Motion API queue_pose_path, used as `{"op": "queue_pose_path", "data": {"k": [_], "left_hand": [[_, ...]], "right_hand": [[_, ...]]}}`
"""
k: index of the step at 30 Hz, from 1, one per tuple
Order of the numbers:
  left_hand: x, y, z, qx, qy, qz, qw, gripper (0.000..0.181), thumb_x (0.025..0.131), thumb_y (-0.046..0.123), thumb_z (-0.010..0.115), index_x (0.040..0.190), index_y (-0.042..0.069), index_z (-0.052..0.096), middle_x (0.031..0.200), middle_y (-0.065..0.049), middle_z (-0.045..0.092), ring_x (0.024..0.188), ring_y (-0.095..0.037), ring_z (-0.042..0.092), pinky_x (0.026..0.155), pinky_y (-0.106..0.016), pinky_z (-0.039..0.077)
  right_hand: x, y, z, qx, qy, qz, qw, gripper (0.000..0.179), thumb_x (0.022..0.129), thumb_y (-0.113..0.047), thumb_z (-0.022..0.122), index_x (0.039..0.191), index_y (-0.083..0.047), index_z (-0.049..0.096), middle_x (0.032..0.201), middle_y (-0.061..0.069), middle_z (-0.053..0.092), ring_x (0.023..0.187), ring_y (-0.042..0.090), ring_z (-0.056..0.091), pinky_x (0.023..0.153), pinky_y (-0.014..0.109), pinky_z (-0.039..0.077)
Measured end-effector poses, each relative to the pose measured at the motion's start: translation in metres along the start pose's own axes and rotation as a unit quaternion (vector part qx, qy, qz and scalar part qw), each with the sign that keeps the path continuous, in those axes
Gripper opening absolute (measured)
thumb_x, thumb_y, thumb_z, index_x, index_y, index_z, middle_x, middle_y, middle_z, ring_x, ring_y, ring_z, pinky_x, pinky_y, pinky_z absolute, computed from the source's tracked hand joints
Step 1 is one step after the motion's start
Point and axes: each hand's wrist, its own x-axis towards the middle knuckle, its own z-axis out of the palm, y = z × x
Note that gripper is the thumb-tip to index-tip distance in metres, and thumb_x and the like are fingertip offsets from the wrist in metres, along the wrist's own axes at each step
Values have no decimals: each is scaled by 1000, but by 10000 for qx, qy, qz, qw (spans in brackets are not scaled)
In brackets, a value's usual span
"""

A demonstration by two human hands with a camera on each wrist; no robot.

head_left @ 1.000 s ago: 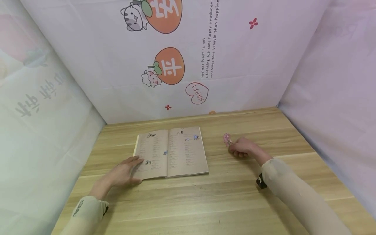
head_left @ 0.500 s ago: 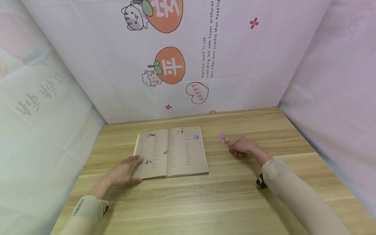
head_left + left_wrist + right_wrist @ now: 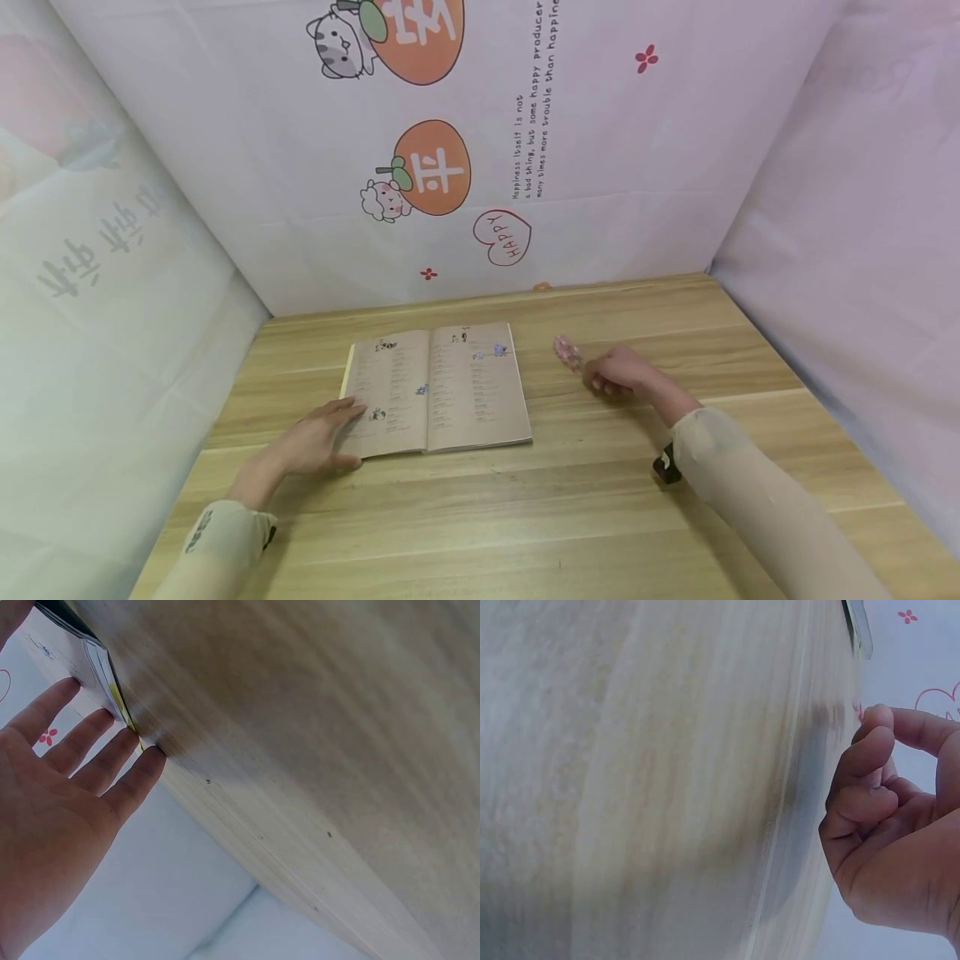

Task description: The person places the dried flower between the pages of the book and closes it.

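Observation:
An open book (image 3: 480, 400) lies on the wooden table, printed columns and small cartoon figures on its pages. My left hand (image 3: 311, 437) rests at the left page's lower corner, fingers extended over the page edge, thumb beside the bottom edge. In the left wrist view, the spread fingertips (image 3: 127, 739) touch the book's edge (image 3: 105, 675). To the right of the book, my right hand (image 3: 618, 371) pinches a small pink floral piece (image 3: 567, 352) between thumb and index finger, the other fingers curled in. The right wrist view shows mostly the curled fingers (image 3: 866, 754), which hide most of the piece.
The wooden table (image 3: 480, 517) reaches back to a white printed cloth (image 3: 585, 225). More cloth hangs as a left wall (image 3: 120, 350) and a right wall (image 3: 847, 275).
The pink floral piece has swung from nearly upright to leaning left, toward the book, as my right fingers turned it. My left hand and the book have stayed in place.

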Motion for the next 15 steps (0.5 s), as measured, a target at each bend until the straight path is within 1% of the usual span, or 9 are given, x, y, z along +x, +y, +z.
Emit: {"op": "queue_pose_path", "data": {"k": [4,6,9,13,15], "left_hand": [[1,0,0,21,24,24,10000,90,77,43,82,149,7,45,157,-24,38,140,-48,41,113,-61,38],[1,1,0,12,26,16,10000,90,77,43,82,149,7,45,157,-24,38,139,-49,41,113,-61,38],[-1,2,-1,-21,38,0,10000,89,77,43,83,149,6,46,156,-24,38,139,-49,42,113,-61,38],[-2,2,-1,-7,51,1,10000,89,76,43,83,149,6,46,156,-25,38,139,-49,42,113,-62,38],[-2,2,-1,6,29,-15,10000,89,77,43,82,149,7,45,157,-24,38,140,-49,41,113,-62,38]], "right_hand": [[0,-1,0,263,60,-226,9994,27,96,-24,58,82,-4,67,65,-3,61,53,8,48,46,21,37],[0,-1,0,285,147,-352,9989,28,98,-25,56,85,-3,67,67,-3,61,56,9,49,48,20,38],[0,-2,1,354,269,-549,9975,31,100,-26,53,92,1,65,72,0,62,62,10,51,54,21,43],[-1,-5,1,611,408,-718,9947,34,102,-27,52,101,5,63,79,3,63,66,11,52,60,24,48],[-3,-9,0,779,493,-739,9930,32,102,-26,53,103,4,63,81,4,63,67,10,52,60,23,48]]}}
